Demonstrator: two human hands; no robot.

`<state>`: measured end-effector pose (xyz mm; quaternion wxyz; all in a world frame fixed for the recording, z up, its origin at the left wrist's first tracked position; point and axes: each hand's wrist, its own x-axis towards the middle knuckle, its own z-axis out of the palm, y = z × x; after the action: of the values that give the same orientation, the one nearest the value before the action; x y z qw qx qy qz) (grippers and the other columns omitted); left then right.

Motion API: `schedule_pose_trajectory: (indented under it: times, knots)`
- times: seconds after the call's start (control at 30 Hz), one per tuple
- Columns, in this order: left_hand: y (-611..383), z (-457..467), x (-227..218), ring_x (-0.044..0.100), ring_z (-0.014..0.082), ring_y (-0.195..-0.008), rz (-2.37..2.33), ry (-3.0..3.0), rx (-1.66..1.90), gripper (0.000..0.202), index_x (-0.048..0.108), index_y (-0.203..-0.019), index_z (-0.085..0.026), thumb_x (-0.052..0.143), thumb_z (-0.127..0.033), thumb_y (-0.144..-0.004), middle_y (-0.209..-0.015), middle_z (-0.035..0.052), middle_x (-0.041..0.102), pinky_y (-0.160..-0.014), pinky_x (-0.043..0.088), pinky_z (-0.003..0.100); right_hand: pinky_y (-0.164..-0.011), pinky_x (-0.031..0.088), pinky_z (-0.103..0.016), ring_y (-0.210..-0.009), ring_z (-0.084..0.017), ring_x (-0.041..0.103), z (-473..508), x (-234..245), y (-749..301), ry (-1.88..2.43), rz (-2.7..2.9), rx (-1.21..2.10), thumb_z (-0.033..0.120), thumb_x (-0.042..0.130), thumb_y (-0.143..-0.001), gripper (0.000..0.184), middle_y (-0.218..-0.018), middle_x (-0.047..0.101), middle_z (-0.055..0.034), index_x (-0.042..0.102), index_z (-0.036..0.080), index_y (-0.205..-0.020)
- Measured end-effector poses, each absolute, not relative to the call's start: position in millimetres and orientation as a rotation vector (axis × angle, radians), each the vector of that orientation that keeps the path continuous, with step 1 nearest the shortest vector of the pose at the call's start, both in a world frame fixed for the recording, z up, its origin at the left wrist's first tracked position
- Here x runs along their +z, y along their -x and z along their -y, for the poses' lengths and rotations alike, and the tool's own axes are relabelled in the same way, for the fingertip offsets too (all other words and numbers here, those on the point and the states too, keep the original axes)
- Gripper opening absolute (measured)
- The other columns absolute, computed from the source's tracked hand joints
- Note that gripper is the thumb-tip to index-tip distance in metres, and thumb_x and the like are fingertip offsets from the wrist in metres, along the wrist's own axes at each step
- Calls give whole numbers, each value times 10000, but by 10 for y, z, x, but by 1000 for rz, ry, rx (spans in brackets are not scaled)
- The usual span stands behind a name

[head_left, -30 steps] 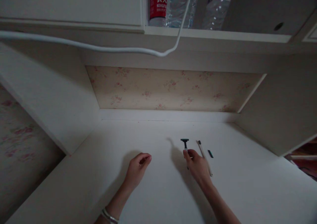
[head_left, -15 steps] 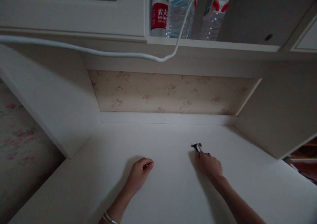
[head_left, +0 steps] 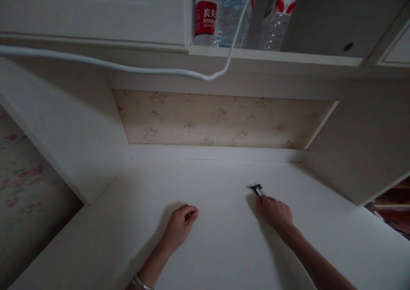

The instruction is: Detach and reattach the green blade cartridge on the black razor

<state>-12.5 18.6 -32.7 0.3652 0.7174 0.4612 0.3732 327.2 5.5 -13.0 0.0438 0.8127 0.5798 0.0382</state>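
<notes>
My right hand [head_left: 275,212] rests on the white desk [head_left: 218,238], fingers closed around the handle of a small razor [head_left: 255,189], whose dark head sticks out just beyond my fingertips. The pale stick and small dark piece seen earlier are hidden under or beside that hand. My left hand [head_left: 181,226] lies on the desk to the left with its fingers loosely curled, and nothing shows inside them. A bracelet [head_left: 141,282] sits on my left wrist.
A flowered back panel [head_left: 218,119] closes the desk's rear, with white side walls left and right. A white cable [head_left: 128,68] hangs across above. Water bottles [head_left: 230,16] stand on the shelf overhead.
My right hand slid to the right over the pale stick and dark piece, taking the razor along; its head now points up-left. My left hand has barely moved.
</notes>
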Motion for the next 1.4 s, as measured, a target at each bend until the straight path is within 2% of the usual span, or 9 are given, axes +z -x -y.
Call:
schedule_pose_trajectory:
  times: [0.47, 0.6, 0.7, 0.77, 0.87, 0.97, 1.07, 1.23, 1.4]
  knots:
    - [119, -186, -354, 601, 164, -725, -1172, -1898, 963, 263, 692, -832, -188, 490, -355, -859, -785, 38, 678, -688, 454, 253, -695, 499, -415, -847, -316, 694, -55, -137, -3212, -2524, -1757, 104, 350, 331, -949, 364, -1004, 710, -154, 650, 182, -994]
    - [118, -171, -327, 599, 164, -724, -1180, -1892, 964, 254, 693, -828, -189, 491, -340, -851, -798, 41, 685, -686, 451, 253, -670, 494, -416, -835, -331, 691, 9, -72, -3171, -2533, -1777, 107, 367, 345, -942, 355, -1022, 705, -149, 631, 191, -1057]
    - [115, -167, -318, 600, 164, -722, -1178, -1887, 955, 253, 700, -825, -191, 495, -338, -847, -797, 38, 689, -685, 449, 251, -652, 478, -375, -823, -303, 691, 106, -7, -2965, -2556, -1859, 94, 391, 335, -948, 353, -1011, 708, -127, 607, 217, -1090]
    - [110, -165, -320, 603, 165, -723, -1178, -1885, 939, 259, 702, -826, -193, 494, -345, -846, -796, 37, 691, -688, 448, 251, -617, 449, -319, -768, -267, 691, 191, 18, -2721, -2593, -2013, -34, 401, 341, -950, 342, -883, 725, -92, 626, 227, -1022]
    - [98, -153, -326, 603, 168, -720, -1186, -1911, 894, 270, 699, -822, -194, 471, -335, -851, -789, 36, 687, -683, 443, 251, -553, 379, -251, -638, -196, 656, 296, -7, -2274, -2544, -2369, -348, 386, 360, -954, 367, -666, 689, -32, 642, 218, -790]
    - [83, -121, -320, 592, 167, -715, -1202, -2026, 816, 269, 689, -796, -201, 443, -292, -856, -760, 33, 669, -669, 427, 251, -492, 317, -225, -530, -144, 575, 325, -104, -1871, -2443, -2647, -737, 396, 417, -931, 393, -563, 624, 8, 614, 198, -655]
    - [68, -82, -298, 586, 175, -755, -1221, -2185, 716, 244, 669, -761, -209, 434, -188, -822, -764, 36, 663, -700, 414, 265, -464, 298, -212, -507, -128, 542, 316, -224, -1598, -2444, -2702, -1033, 390, 425, -923, 416, -529, 591, 20, 605, 186, -609]
    - [50, -43, -260, 590, 196, -877, -1180, -2324, 586, 359, 674, -854, -230, 443, -37, -660, -873, 32, 697, -832, 401, 311, -568, 371, -214, -611, -140, 615, 382, -314, -1446, -2181, -2902, -849, 312, 411, -926, 287, -722, 695, 9, 662, 226, -818]
    - [44, -41, -266, 602, 205, -920, -1156, -2335, 568, 432, 678, -932, -237, 450, -31, -629, -940, 24, 714, -891, 385, 337, -632, 410, -220, -708, -165, 662, 462, -294, -1487, -2062, -2940, -831, 298, 385, -940, 245, -826, 720, -15, 622, 236, -957]
